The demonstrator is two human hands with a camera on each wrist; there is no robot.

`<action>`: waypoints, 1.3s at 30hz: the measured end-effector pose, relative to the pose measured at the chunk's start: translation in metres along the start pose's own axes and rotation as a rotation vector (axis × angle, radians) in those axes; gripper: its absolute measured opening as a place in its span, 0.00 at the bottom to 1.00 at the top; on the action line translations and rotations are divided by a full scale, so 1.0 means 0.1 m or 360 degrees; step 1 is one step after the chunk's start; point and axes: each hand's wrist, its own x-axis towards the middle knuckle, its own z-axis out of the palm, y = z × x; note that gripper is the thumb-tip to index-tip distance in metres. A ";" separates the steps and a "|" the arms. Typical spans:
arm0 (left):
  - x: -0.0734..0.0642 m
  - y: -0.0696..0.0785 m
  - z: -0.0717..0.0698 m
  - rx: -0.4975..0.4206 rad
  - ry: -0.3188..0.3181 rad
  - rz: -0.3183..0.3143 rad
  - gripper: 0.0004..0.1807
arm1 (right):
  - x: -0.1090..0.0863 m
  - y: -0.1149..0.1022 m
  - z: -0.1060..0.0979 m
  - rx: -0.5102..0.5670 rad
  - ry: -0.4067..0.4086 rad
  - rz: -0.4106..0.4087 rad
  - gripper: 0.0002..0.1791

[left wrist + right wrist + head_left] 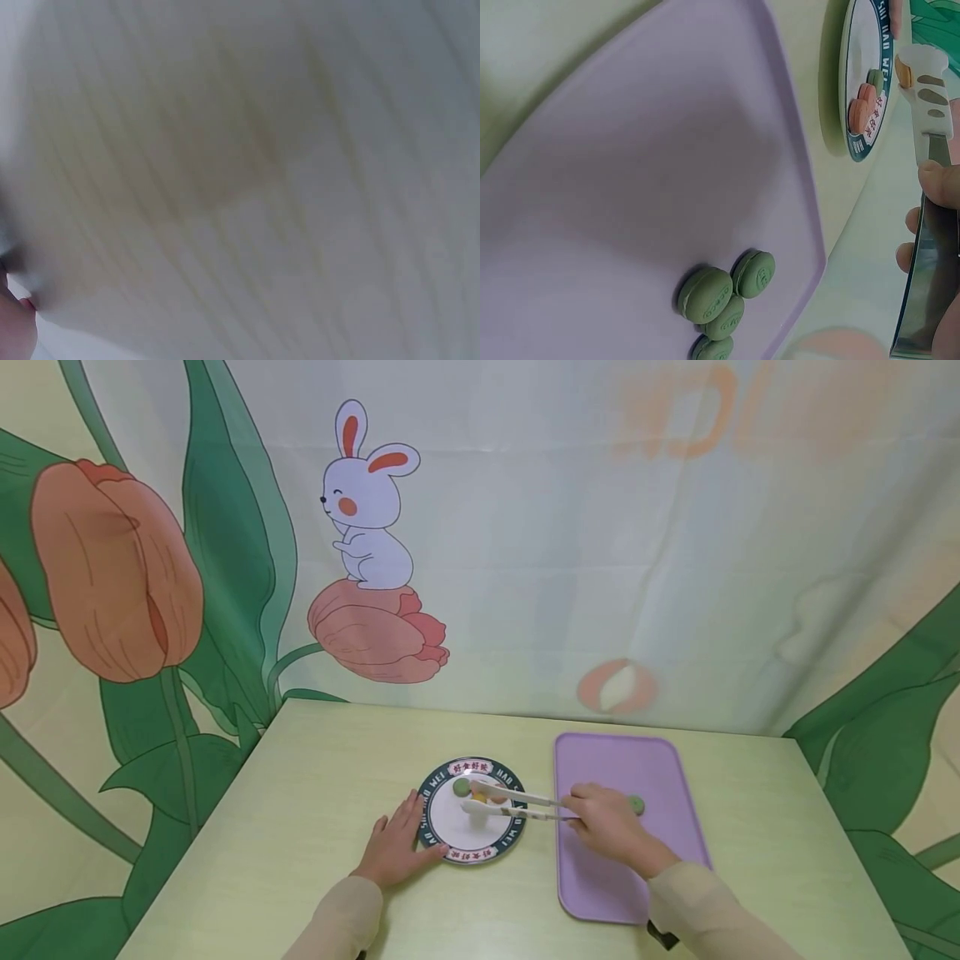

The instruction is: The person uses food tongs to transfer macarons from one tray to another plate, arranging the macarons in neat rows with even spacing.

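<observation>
My right hand (611, 822) grips a pair of tongs (525, 814) with white tips, which reach left over a round plate (450, 835) with a dark patterned rim. Between the tong tips is a yellow-orange macaron (904, 74), held above the plate in the right wrist view. On the plate lie a green macaron (461, 787) and two pink macarons (859, 114). My left hand (397, 847) rests against the plate's left edge, fingers extended, thumb at the near rim. The left wrist view shows mostly blurred tabletop, with a bit of finger (16, 326) at the lower left.
A purple tray (600, 885) lies right of the plate, beneath my right hand. Several green macarons (706, 295) sit together on it, mostly hidden by my hand in the head view. A printed cloth (525, 568) hangs behind the pale table (315, 777).
</observation>
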 end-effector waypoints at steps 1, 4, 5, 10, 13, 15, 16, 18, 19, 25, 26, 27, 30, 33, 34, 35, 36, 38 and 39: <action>0.00 0.00 0.00 0.0002 -0.0001 -0.0002 0.54 | 0.01 0.00 0.00 0.0000 -0.0003 0.0004 0.10; 0.01 0.00 0.01 0.0004 0.0000 -0.0007 0.54 | 0.02 -0.01 0.02 -0.0022 -0.0021 0.0012 0.10; 0.01 0.00 0.01 0.0004 -0.0001 -0.0009 0.54 | 0.03 -0.02 0.02 -0.0026 -0.0025 0.0012 0.10; 0.01 -0.01 0.01 -0.0002 -0.0006 -0.0016 0.54 | 0.05 -0.04 0.04 -0.0018 -0.0042 0.0018 0.10; 0.01 0.00 0.01 -0.0009 -0.0006 -0.0016 0.54 | 0.07 -0.05 0.05 -0.0014 -0.0069 0.0029 0.10; 0.01 0.00 0.01 -0.0012 -0.0006 -0.0014 0.54 | 0.08 -0.06 0.06 -0.0013 -0.0082 0.0030 0.09; 0.01 0.00 0.01 -0.0013 -0.0005 -0.0012 0.54 | 0.09 -0.06 0.06 -0.0013 -0.0080 0.0029 0.09; 0.01 0.00 0.01 -0.0010 -0.0002 -0.0009 0.54 | 0.10 -0.07 0.07 -0.0019 -0.0072 0.0026 0.08; 0.00 0.00 0.00 -0.0008 -0.0001 -0.0009 0.54 | 0.11 -0.08 0.08 -0.0022 -0.0066 0.0026 0.08; 0.01 0.00 0.00 -0.0005 -0.0006 -0.0017 0.54 | 0.14 -0.08 0.15 -0.0020 -0.0097 0.0044 0.08; 0.01 0.00 0.00 -0.0003 -0.0007 -0.0018 0.54 | 0.14 -0.08 0.17 -0.0024 -0.0106 0.0046 0.07; 0.01 0.00 0.00 -0.0001 -0.0007 -0.0019 0.53 | 0.14 -0.09 0.17 -0.0019 -0.0109 0.0048 0.07; 0.01 0.00 0.00 -0.0008 -0.0003 -0.0018 0.53 | 0.15 -0.09 0.19 -0.0029 -0.0113 0.0050 0.07; 0.01 0.00 0.01 -0.0015 0.0004 -0.0012 0.53 | 0.16 -0.10 0.20 -0.0038 -0.0112 0.0052 0.07; 0.00 0.00 0.01 -0.0013 0.0005 -0.0009 0.53 | 0.16 -0.11 0.20 -0.0044 -0.0113 0.0052 0.07; 0.00 0.00 0.01 -0.0007 0.0002 -0.0010 0.53 | 0.17 -0.11 0.20 -0.0038 -0.0114 0.0052 0.07; 0.01 0.00 0.01 -0.0002 0.0000 -0.0011 0.53 | 0.17 -0.12 0.21 -0.0045 -0.0118 0.0054 0.07; 0.01 0.00 0.01 0.0006 0.0003 -0.0010 0.53 | 0.18 -0.13 0.21 -0.0053 -0.0126 0.0058 0.07; 0.01 0.00 0.01 0.0005 0.0004 -0.0011 0.53 | 0.19 -0.14 0.21 -0.0055 -0.0132 0.0062 0.07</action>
